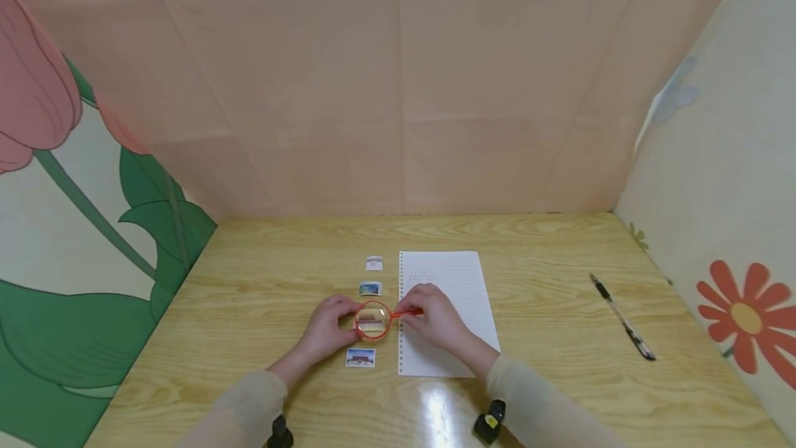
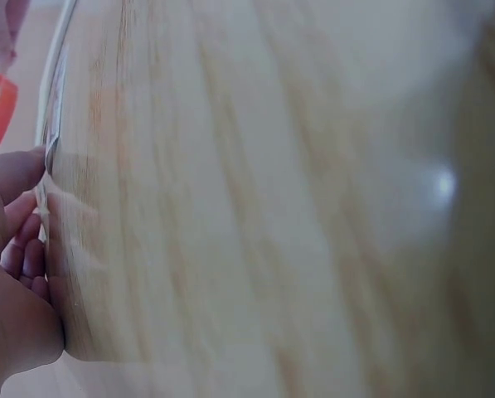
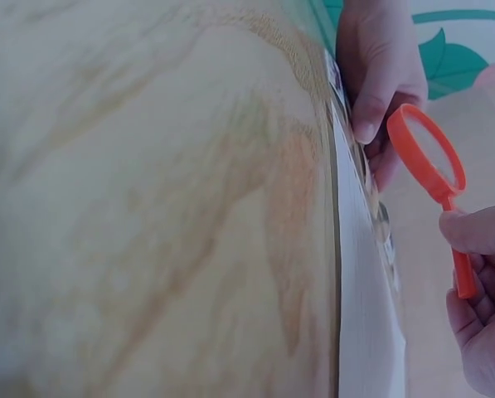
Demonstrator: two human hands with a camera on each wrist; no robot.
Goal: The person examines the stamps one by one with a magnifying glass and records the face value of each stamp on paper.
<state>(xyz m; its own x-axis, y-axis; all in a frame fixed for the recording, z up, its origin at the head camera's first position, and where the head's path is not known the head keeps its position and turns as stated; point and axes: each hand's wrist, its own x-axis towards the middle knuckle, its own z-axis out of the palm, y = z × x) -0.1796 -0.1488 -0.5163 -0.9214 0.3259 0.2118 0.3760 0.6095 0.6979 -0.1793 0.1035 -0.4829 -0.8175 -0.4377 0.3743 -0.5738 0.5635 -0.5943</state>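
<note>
A red-rimmed magnifying glass (image 1: 373,320) is held by its handle in my right hand (image 1: 434,313), between thumb and fingers. Through its lens shows a small stamp-like picture card on the table. My left hand (image 1: 327,327) is at the left of that card, index and thumb apart; in the left wrist view the thumb (image 2: 15,174) meets the edge of a thin card (image 2: 56,116). Other small picture cards lie in the same column: one (image 1: 361,357) nearer me, a blue-green one (image 1: 370,288) and a pale one (image 1: 374,263) farther away. The right wrist view shows the lens raised above the table.
A lined sheet of paper (image 1: 448,358) with faint writing near its top lies under my right hand. A black-and-clear pen (image 1: 622,316) lies far right on the wooden table (image 1: 267,261). Walls with flower pictures flank both sides; a pinkish cloth (image 1: 398,88) hangs behind.
</note>
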